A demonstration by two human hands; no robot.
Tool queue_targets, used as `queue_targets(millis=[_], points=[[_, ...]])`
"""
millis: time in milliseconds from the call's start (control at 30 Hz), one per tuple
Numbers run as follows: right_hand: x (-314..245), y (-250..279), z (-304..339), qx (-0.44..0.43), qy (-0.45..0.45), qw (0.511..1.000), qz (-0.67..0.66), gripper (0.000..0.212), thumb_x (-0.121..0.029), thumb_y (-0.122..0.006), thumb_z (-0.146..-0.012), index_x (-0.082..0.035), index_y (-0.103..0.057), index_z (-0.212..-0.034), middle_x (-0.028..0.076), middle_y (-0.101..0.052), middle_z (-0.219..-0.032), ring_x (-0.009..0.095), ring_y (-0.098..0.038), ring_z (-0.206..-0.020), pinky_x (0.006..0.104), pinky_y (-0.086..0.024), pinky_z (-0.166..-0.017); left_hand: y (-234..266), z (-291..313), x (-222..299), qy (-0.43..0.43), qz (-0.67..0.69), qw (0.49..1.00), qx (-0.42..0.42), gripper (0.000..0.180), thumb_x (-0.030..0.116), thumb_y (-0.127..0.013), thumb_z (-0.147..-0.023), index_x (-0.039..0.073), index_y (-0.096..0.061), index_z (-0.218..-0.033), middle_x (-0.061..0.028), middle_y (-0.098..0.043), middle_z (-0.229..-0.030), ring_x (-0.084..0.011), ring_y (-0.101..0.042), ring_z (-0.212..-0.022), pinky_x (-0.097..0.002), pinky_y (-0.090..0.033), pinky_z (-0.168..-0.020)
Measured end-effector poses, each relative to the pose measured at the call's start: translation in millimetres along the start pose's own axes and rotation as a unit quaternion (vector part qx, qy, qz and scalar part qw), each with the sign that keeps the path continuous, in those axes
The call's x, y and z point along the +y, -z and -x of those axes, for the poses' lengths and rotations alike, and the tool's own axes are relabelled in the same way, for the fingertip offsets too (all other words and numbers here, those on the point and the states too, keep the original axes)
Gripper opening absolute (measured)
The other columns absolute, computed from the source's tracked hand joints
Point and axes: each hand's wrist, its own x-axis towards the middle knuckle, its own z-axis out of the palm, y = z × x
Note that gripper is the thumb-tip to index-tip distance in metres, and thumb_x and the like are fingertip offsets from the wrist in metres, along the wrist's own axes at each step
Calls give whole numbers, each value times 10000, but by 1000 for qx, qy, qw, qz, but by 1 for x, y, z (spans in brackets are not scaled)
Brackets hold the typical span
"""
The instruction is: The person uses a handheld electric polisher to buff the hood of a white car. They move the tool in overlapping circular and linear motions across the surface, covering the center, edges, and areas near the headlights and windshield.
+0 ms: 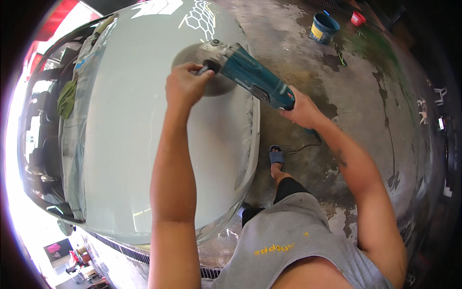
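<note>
A teal angle polisher (255, 77) lies across the front part of a pale grey car hood (130, 125). Its round pad (220, 85) shows as a blurred grey-brown disc over the paint. My left hand (186, 83) is closed round the black side handle (208, 67) by the metal head. The rear of the polisher's body sits in the grip of my right hand (302, 108), out past the hood's front edge. The underside of the pad is hidden.
Masking sheet (74, 159) covers the windshield base, with a green cloth (67, 98) on it. A power cord (303, 147) trails over the wet concrete floor near my sandalled foot (276, 156). A dark blue bucket (325, 28) and a small red bucket (357, 19) stand far right.
</note>
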Motion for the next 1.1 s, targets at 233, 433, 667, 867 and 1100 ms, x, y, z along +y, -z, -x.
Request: queue_targets(millis=[233, 433, 667, 867, 1100], points=[[-16, -45, 122, -30, -56, 997, -35, 646, -65, -788, -887, -91, -530, -1478, 83, -692, -913, 163, -659, -639, 370, -554, -624, 32, 121, -6, 22, -9, 999, -38, 418, 351, -872, -863, 81, -833, -1180, -156, -825, -1019, -292, -783, -876, -405, -597, -824], [-15, -97, 214, 22, -37, 999, 4, 636, -102, -819, -843, -36, -562, -1420, 174, -750, -954, 252, -744, -683, 411, -601, -724, 54, 221, -36, -15, -25, 999, -29, 421, 362, -849, -876, 85, -824, -1191, -175, -819, -1030, -342, -783, -908, -437, -601, -844], [35, -171, 309, 42, 15, 996, 71, 670, -154, -869, -824, -32, -602, -1426, 189, -766, -1094, 330, -748, -961, 429, -601, -876, 74, 346, -85, -26, 14, 999, -27, 361, 282, -820, -926, 43, -770, -1191, -216, -797, -1051, -428, -764, -968, -498, -590, -840], [51, -175, 344, -34, 19, 999, 30, 637, -218, -899, -804, -47, -657, -1368, 236, -769, -1217, 420, -747, -1174, 457, -587, -989, 67, 435, -103, -9, 41, 999, -10, 376, 243, -802, -956, 63, -715, -1273, -184, -790, -1055, -427, -755, -931, -513, -587, -811], [72, -105, 237, -76, -31, 996, 30, 424, -137, -897, -845, -28, -697, -1203, 121, -788, -1020, 229, -754, -894, 374, -585, -812, 13, 342, -59, 20, 21, 1000, -6, 360, 277, -776, -974, 102, -712, -1282, -150, -785, -1054, -401, -753, -952, -522, -582, -811]])
